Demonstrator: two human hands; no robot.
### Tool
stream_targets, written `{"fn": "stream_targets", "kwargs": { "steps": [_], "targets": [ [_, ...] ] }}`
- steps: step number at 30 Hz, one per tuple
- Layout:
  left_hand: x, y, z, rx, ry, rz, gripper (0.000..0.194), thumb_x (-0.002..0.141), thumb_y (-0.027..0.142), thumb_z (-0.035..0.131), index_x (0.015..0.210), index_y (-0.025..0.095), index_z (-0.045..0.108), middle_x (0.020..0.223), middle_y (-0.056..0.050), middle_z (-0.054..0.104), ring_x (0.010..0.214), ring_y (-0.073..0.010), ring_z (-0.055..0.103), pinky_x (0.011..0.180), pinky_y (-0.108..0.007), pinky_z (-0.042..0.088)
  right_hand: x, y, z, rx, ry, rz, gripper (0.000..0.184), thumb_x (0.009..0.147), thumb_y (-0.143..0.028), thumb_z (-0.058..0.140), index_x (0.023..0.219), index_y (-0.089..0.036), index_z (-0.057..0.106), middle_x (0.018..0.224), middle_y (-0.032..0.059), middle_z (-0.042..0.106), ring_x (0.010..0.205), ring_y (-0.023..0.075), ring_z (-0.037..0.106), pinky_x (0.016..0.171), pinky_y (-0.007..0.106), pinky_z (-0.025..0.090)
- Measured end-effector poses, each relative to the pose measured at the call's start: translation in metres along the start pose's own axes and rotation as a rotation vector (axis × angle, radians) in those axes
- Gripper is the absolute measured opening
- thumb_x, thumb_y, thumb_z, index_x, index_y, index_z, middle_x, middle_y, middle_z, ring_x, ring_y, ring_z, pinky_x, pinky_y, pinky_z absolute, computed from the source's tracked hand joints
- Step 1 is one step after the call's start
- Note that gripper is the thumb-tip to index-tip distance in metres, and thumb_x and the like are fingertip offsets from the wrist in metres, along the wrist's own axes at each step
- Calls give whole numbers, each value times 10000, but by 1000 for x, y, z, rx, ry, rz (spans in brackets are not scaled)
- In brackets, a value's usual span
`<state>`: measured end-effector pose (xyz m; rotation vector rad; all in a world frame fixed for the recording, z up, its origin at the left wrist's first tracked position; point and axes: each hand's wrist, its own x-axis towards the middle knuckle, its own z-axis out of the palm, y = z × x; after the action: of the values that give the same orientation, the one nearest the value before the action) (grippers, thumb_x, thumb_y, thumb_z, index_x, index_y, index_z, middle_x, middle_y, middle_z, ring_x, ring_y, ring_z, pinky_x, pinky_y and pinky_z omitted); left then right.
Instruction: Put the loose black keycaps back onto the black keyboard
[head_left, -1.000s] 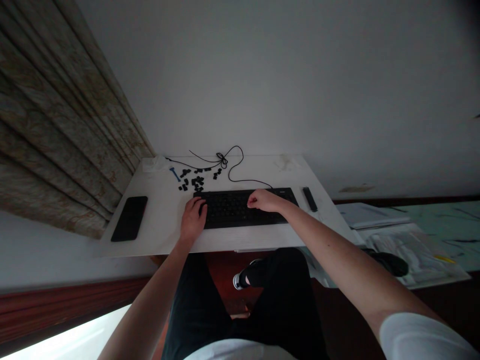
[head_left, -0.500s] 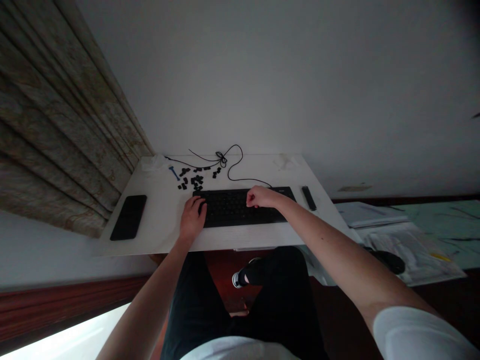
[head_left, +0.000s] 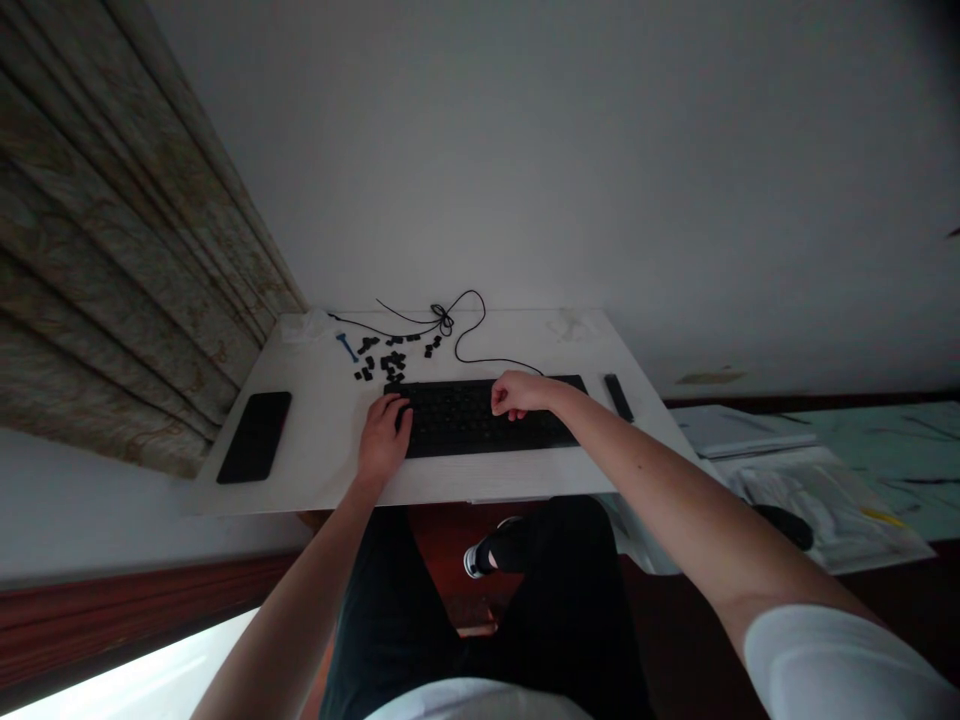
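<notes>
The left hand [head_left: 384,440] and right hand [head_left: 521,395] rest apart on a black keyboard [head_left: 457,422]; any grip is unclear. Loose keycaps [head_left: 390,362] lie beyond the left hand.

The room is dim and grey, with the white wall [head_left: 600,170] in flat, soft light that fades to near black in the top right corner, while the only hard brightness is a blown-out white patch [head_left: 127,675] at the lower left edge. The wide lens bows the pleated curtain [head_left: 120,260] and the wooden skirting board [head_left: 135,600] and stretches the white sleeve [head_left: 832,670] near the frame edges. Shadows on the white desk [head_left: 315,450] are faint, the black keyboard [head_left: 457,420] darkens into one mass, and fine detail looks slightly soft throughout.
</notes>
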<state>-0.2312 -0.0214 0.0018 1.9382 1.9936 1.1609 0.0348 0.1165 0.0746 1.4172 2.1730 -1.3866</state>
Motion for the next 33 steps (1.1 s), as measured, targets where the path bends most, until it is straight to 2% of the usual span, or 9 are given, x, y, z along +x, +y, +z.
{"fn": "stream_targets", "kwargs": {
  "steps": [4,7,10,16,20,25,33],
  "targets": [
    [-1,2,-2,3,-9,1,269,984,329,478,1162,223,650,1271,-104,607,1259,-265,539,1124,-475,437,4,-5,-1,-35,6,27,116,754,-223,760,773,-159,667,678,21,684,566,124,645,537,231,505],
    [-1,2,-2,4,-14,3,276,986,333,475,1167,216,648,1275,-110,606,1262,-266,537,1125,-474,435,5,-5,-4,-18,-46,16,137,744,-243,770,773,-162,664,677,20,684,572,131,651,554,244,514],
    [0,1,-2,2,-10,2,275,985,331,476,1161,212,651,1270,-113,610,1257,-269,539,1118,-482,440,5,-2,-7,35,-109,-2,171,734,-290,778,787,-167,671,688,16,684,597,134,659,578,248,522],
    [1,2,-1,1,-2,4,266,986,316,474,1139,206,661,1250,-110,618,1237,-260,547,1111,-465,447,5,10,-11,51,-136,-36,224,725,-336,779,824,-158,685,746,22,690,644,125,661,585,223,517],
    [1,3,-2,10,-5,5,263,983,310,479,1135,206,665,1243,-114,619,1231,-267,548,1104,-477,448,6,10,-9,34,-102,-25,208,735,-328,775,820,-155,698,731,31,691,638,136,659,575,236,519],
    [1,2,-1,14,1,8,263,980,313,485,1144,207,662,1245,-114,617,1228,-270,549,1099,-482,449,6,-1,-4,-53,-28,41,176,719,-289,797,764,-145,708,636,33,677,585,149,653,559,253,512],
    [1,0,1,21,2,26,268,983,315,481,1141,191,659,1240,-125,617,1227,-274,545,1092,-479,452,-1,-18,-4,-205,28,38,94,744,-210,765,750,-128,719,587,29,662,530,140,624,526,245,472]
  ]
}}
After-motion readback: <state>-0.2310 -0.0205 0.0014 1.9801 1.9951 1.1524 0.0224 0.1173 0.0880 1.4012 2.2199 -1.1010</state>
